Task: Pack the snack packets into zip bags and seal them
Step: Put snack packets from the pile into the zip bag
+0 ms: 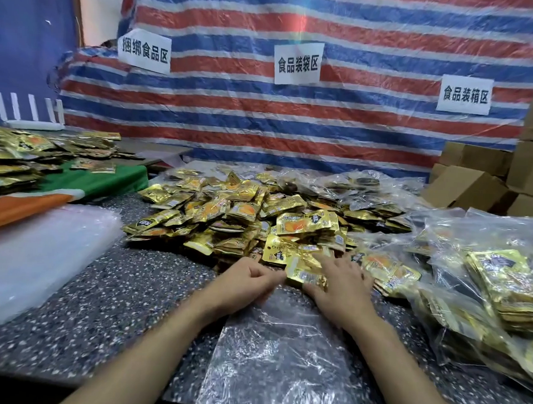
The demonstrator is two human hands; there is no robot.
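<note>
A big heap of gold snack packets (242, 213) lies across the middle of the speckled table. A clear zip bag (284, 352) lies flat in front of me, its mouth toward the heap. My left hand (245, 278) pinches the left edge of the bag's mouth. My right hand (341, 284) grips a few gold packets (305, 268) at the heap's near edge, just at the bag's mouth. The fingertips of my right hand are partly hidden under the packets.
Filled clear bags of packets (488, 278) pile up on the right. A stack of empty clear bags (27, 259) lies at left, beside a green and orange cloth (82, 184) with more packets. Cardboard boxes (485, 181) stand at the back right, before a striped tarp wall.
</note>
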